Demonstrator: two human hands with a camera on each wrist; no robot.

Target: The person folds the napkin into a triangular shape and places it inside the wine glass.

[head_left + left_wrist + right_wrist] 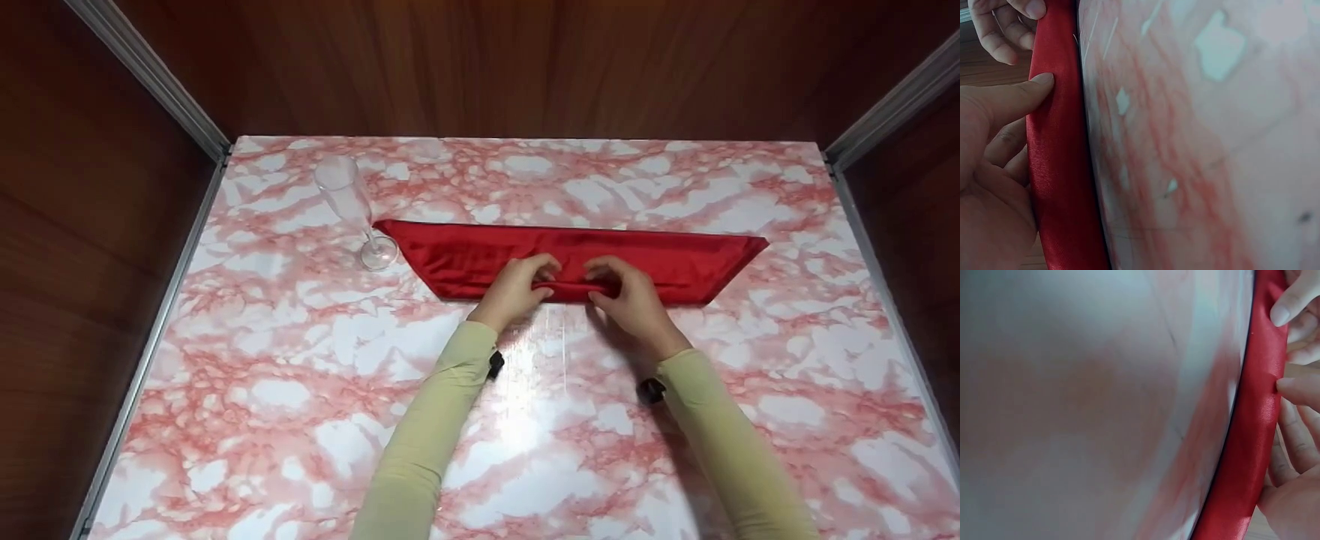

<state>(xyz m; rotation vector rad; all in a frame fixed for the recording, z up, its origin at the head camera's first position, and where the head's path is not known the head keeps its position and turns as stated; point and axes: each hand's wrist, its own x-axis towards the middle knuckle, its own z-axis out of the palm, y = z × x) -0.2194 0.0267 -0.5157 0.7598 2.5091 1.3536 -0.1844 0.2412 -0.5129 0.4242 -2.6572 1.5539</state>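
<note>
A shiny red satin cloth napkin, with a dark hem, lies as a long folded strip on the table, wider along its far side. At the middle of its near edge, my left hand pinches a raised fold, thumb on the near face and fingers beyond. A short gap to the right, my right hand grips the same fold likewise. Close up in the left wrist view, the left thumb presses the red fold. The right wrist view has the right thumb against the fold's edge.
A clear champagne flute stands by the cloth's left corner, its foot close to the red tip. The table has a red and white marbled top. Dark wood panels with metal edge strips enclose the back and both sides.
</note>
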